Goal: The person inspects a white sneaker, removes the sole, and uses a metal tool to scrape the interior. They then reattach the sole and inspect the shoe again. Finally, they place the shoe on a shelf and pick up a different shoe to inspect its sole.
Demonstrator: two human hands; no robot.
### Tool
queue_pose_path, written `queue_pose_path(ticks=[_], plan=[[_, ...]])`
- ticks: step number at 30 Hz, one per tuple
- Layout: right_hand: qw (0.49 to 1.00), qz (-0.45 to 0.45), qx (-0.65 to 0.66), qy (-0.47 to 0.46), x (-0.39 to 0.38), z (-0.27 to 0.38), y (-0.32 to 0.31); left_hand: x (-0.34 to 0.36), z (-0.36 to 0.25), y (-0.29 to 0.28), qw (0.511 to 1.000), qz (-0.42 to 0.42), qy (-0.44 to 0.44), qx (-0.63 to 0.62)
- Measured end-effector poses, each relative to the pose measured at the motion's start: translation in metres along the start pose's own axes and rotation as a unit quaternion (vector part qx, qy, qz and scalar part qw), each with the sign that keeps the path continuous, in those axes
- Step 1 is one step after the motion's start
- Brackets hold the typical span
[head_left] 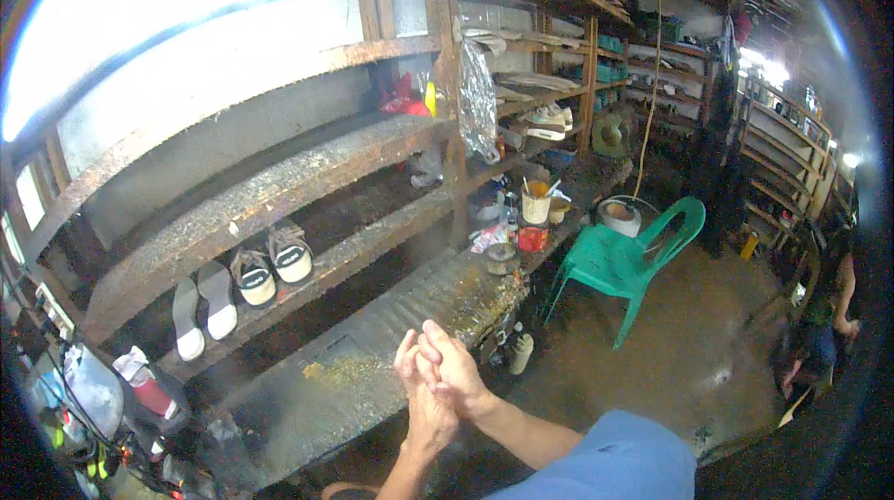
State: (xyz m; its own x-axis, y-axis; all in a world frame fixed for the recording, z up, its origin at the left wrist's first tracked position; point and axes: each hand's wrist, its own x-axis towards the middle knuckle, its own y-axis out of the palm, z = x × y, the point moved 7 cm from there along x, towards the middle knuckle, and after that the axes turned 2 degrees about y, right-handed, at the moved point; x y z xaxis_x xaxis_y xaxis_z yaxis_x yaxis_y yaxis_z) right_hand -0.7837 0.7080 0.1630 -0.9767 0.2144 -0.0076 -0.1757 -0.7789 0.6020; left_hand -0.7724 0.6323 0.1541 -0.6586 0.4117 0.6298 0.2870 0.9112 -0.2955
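Note:
My left hand (428, 407) and my right hand (460, 371) are pressed together in front of me, palm against palm with the fingers folded over each other. If anything lies between them, it is hidden. Below them runs the worn, stained workbench (358, 388), which the hands appear to be held above. On the low shelf to the left stand a pair of dark shoes with pale soles (291, 263) and two separate shoe soles (217, 300), grey and white.
A glue-smeared pot with brushes (535, 205) and a red tub (533, 238) stand at the bench's far end. Beyond it is a green plastic chair (615, 258). Wooden shelves (307, 160) line the left wall. Another person (832, 314) is at the right edge.

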Motion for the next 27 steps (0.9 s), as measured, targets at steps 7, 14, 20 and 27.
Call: queue_pose_path(ticks=[7,14,20,27], plan=[[0.986,0.066,0.067,0.138,0.008,-0.007,0.006,0.0,0.005,-0.023,0.999,0.025,-0.034,0.006],[0.995,0.035,-0.017,0.091,0.018,-0.032,0.016,-0.003,0.009,-0.048,0.997,-0.038,-0.027,0.066],[0.977,0.085,0.055,0.19,0.045,-0.064,0.006,-0.006,0.022,-0.056,0.994,-0.004,-0.022,0.103],[0.98,-0.039,-0.195,0.013,0.086,-0.051,-0.038,-0.048,0.106,-0.107,0.968,-0.161,-0.17,0.089]])
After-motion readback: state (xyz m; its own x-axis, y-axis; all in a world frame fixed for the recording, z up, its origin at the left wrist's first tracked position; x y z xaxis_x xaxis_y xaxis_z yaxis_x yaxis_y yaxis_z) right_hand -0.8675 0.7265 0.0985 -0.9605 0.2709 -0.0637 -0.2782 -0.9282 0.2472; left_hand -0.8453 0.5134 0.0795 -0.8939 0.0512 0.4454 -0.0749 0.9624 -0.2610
